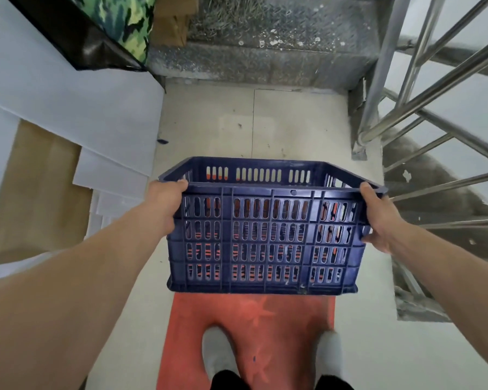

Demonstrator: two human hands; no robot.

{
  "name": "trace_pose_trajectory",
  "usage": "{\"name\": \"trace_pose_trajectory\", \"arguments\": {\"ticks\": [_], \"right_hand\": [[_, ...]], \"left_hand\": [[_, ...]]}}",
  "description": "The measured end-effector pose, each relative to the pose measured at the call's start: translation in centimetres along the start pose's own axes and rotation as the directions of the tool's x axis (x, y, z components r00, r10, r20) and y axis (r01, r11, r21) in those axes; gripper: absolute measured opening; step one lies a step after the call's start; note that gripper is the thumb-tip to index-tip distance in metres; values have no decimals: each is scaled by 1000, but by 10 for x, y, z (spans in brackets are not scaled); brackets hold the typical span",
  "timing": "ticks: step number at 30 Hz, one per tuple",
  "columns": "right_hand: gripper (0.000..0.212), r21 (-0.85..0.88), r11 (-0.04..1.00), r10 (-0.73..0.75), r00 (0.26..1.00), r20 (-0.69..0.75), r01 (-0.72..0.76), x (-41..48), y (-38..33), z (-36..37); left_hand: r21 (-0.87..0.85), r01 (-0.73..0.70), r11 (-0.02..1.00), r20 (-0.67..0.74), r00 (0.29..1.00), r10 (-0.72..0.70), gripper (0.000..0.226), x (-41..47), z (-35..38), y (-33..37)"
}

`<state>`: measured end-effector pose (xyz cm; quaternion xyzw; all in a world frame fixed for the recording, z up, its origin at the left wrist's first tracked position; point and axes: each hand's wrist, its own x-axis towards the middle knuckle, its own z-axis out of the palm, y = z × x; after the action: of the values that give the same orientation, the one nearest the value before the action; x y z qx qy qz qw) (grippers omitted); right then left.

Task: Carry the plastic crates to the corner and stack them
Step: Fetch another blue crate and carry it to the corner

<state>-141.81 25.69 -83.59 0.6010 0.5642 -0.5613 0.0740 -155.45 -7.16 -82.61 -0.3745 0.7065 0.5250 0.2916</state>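
A dark blue slotted plastic crate (pixel 265 237) hangs in the air in front of me, above a red mat (pixel 248 327) on the floor. My left hand (pixel 164 206) grips the crate's left end, thumb over the rim. At the right end my right hand (pixel 378 218) holds it the same way, fingers curled round the side. The crate's inside is hidden; red shows through its slots.
White boards (pixel 76 114) and brown cardboard (pixel 31 192) lean at the left. A metal checker-plate step (pixel 265 60) lies ahead, with a steel stair railing (pixel 423 108) at the right. A camouflage bag (pixel 119 21) sits at the top left. My two shoes stand on the mat.
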Motion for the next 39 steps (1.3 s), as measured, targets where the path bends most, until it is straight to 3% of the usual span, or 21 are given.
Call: {"name": "trace_pose_trajectory", "arguments": {"ticks": [11,20,24,27,31,34,37,39], "right_hand": [[32,61,994,-91,992,87,85,-5,36,-15],[44,34,985,-172,974,148,169,-17,88,-38],[37,70,976,-215,966,143,207,-24,114,-47],[27,108,985,-153,978,143,139,-36,149,-56],[17,231,972,32,998,56,-44,-44,203,-71],[15,278,957,101,993,-66,-78,-42,223,-69],[8,195,976,126,984,-126,-100,-42,242,-72],[23,118,981,169,978,-125,-154,-41,258,-74]], "left_hand": [[-22,-4,1000,-40,999,4,31,-11,-5,-29],[-43,-111,993,-62,992,109,15,-48,-13,-79],[-11,-159,987,-43,987,158,18,-54,-22,-104],[-7,-139,990,-30,990,138,8,-59,-42,-147],[-79,-142,987,9,990,143,23,-72,-67,-217],[-59,-129,990,-32,991,127,26,-61,-83,-247],[-18,-56,998,-90,994,54,19,-44,-93,-270],[4,42,999,-106,993,-42,9,-35,-96,-288]]}}
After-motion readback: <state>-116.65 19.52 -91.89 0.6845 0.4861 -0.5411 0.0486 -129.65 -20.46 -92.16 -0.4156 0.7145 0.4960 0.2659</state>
